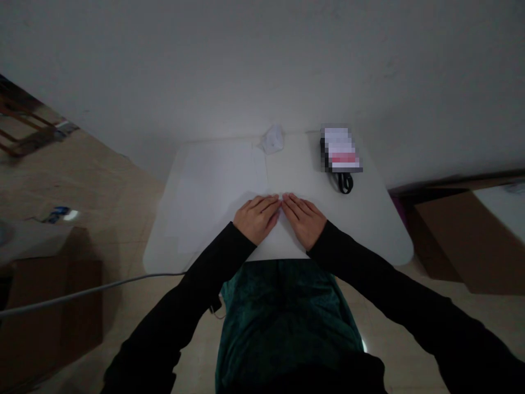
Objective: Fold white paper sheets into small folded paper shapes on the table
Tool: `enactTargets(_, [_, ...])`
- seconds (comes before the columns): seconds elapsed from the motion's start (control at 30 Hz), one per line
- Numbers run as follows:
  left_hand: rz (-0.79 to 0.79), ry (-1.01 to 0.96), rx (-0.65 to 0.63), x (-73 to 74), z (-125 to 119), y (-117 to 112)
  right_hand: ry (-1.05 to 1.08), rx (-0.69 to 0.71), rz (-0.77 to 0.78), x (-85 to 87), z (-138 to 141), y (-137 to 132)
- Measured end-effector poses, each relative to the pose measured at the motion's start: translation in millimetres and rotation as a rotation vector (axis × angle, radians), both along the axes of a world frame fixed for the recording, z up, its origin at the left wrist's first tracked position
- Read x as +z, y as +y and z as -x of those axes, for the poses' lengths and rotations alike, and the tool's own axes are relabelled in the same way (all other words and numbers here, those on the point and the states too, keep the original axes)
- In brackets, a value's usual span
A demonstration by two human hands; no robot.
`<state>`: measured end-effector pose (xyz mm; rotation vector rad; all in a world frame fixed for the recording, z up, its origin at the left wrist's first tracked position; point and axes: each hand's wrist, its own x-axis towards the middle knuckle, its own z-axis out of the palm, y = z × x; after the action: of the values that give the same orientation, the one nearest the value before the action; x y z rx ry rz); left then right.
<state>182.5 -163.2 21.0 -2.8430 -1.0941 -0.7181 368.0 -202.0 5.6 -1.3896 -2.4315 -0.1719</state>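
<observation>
Laid palm-down on a white table (361,235) at the center of the frame, with fingers extended and tips meeting: left hand (257,216) and right hand (303,220), extending from black sleeves (219,254). Impossible to tell of any grip beneath the palms, hidden from above. Spread over the left half of the table, reaching to the left hand: pale sheet (217,186), faint at the edges. Seen above the hands, near the wall (246,71): crumpled whitish wrapper (273,140). Set toward the upper right: black item with a pixelated top (341,148) and a dark loop (345,183). Stretched across the lower left: gray cable (123,282).
</observation>
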Motion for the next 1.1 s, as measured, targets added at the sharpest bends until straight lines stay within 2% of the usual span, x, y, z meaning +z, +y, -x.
enactTargets(0.23, [0.088,0.126,0.110,10.1,-7,-3,0.077,-0.004,0.017,6.2,17,9])
enactTargets(0.47, [0.024,0.246,0.186,21.7,-11,-9,0.031,-0.107,0.041,10.7,7,8])
enactTargets(0.83, [-0.052,0.247,0.263,13.9,-5,-24,0.019,-0.199,0.001,2.5,-22,9])
enactTargets(1.0, [-0.013,0.242,0.326,27.6,-10,-8,0.047,-0.202,-0.002,-0.9,-28,9])
enactTargets(1.1, [0.129,0.237,0.305,34.5,-13,15,0.041,-0.197,-0.010,3.9,-26,10])
